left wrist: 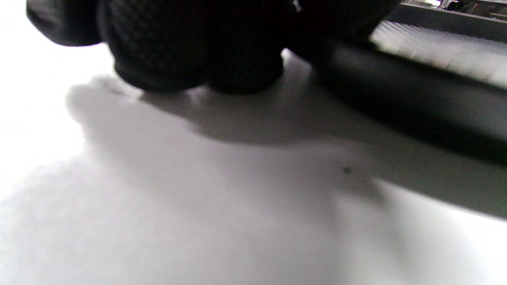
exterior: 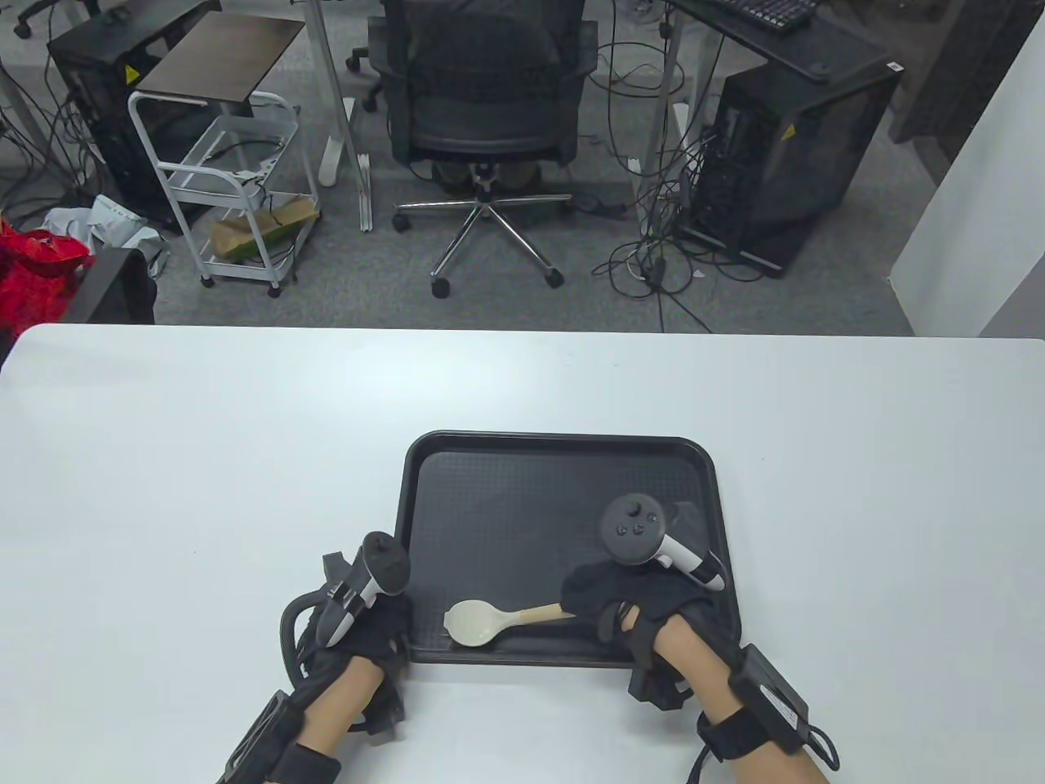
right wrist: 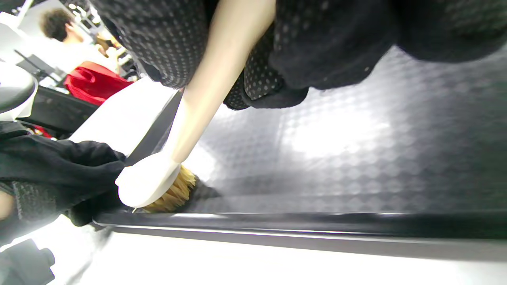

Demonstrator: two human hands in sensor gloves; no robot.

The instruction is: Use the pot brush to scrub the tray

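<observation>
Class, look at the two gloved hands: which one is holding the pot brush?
The right hand: it grips the pot brush handle over the tray. The left hand only rests at the tray's left rim.

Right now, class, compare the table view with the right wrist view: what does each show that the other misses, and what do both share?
Only the table view shows the whole tray and the left hand at its left edge. Only the right wrist view shows the pot brush bristles pressed on the tray floor beside the near rim. Both show the right hand gripping the brush handle.
</observation>
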